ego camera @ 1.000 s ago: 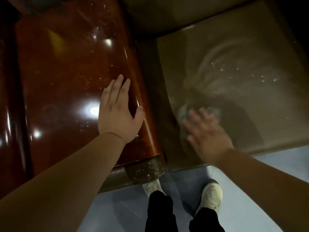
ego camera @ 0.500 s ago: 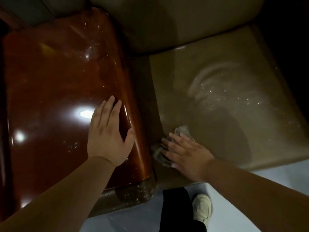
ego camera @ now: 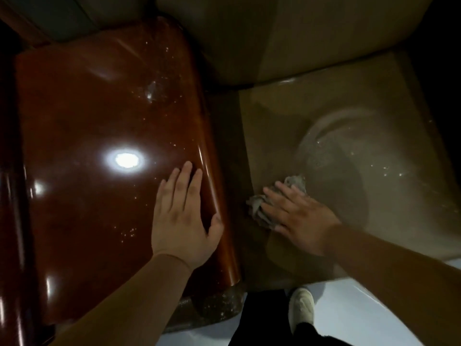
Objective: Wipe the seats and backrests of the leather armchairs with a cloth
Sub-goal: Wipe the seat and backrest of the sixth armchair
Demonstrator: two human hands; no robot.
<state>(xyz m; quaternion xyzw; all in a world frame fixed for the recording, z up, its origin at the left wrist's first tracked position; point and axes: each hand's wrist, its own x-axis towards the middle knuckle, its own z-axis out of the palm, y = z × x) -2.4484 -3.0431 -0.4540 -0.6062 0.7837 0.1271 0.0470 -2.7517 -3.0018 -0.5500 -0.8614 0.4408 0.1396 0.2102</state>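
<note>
- Right hand [ego camera: 301,218] is flat on the cloth [ego camera: 262,208], fingers spread and straight, pressing it onto the seat [ego camera: 361,126]; no clenched grip there, just an open palm pushing down.
- The cloth is a crumpled grey wad at the seat's near left corner, just beside the dark gap that separates the cushion from the armrest; part of it pokes out past the fingertips, the rest is hidden under the palm.
- Left hand [ego camera: 182,221] lies flat on the glossy reddish-brown wooden armrest [ego camera: 99,121], fingers together and straight, thumb out toward the armrest's rounded right edge; its grip is released and it holds nothing.
- The seat's tan leather shows a pale curved smear with small shiny droplets toward the far right, well apart from the cloth.
- The backrest [ego camera: 287,33] rises at the top of the view, the same tan leather, in shadow.
- A bright round light reflection sits on the armrest just beyond the left fingertips.
- Down below, a white shoe [ego camera: 300,308] and dark trouser legs stand on the pale floor [ego camera: 374,308], close against the chair's front edge.
</note>
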